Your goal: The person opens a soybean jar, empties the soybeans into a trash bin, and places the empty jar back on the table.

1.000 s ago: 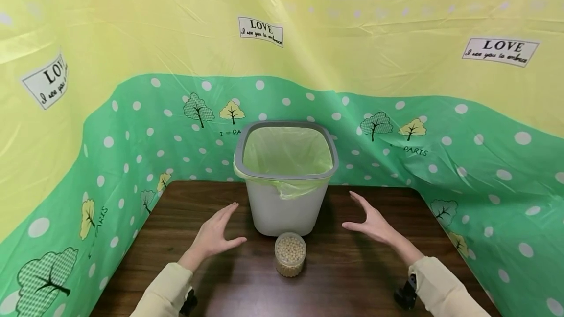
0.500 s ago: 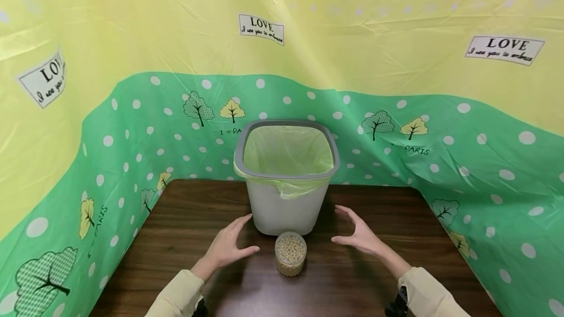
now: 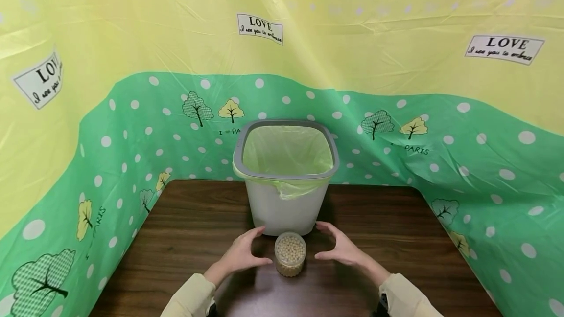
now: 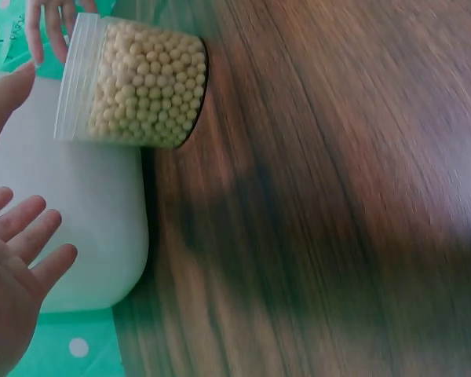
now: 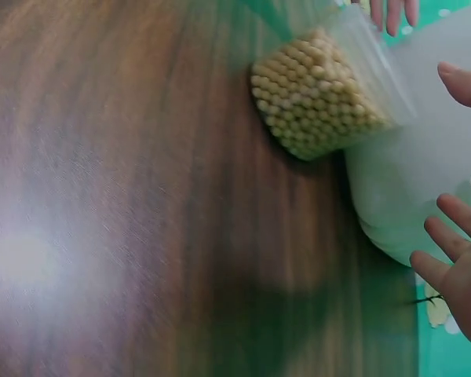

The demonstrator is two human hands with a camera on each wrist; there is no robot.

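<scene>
A clear round jar [image 3: 290,254] full of pale, round soybean-like beans stands upright on the dark wood table, with a see-through lid. It is close in front of a grey-white trash bin [image 3: 286,207]. My left hand [image 3: 241,253] is just left of the jar, thumb and fingers spread with a gap to it. On the other side my right hand [image 3: 341,247] mirrors it, thumb toward the jar and apart from it. In the left wrist view the beans [image 4: 149,82] show through the jar's wall, and the fingers [image 4: 33,228] are loosely spread. Neither hand holds anything.
A light green bag [image 3: 291,148] lines the bin, folded over under its grey rim [image 3: 286,176]. The wooden table [image 3: 176,238] runs back to a green and yellow patterned curtain [image 3: 150,106], which encloses it behind and at both sides.
Both hands have moved inward and a little nearer to me, from wide apart to close on either side of the jar. Jar and bin have stayed put.
</scene>
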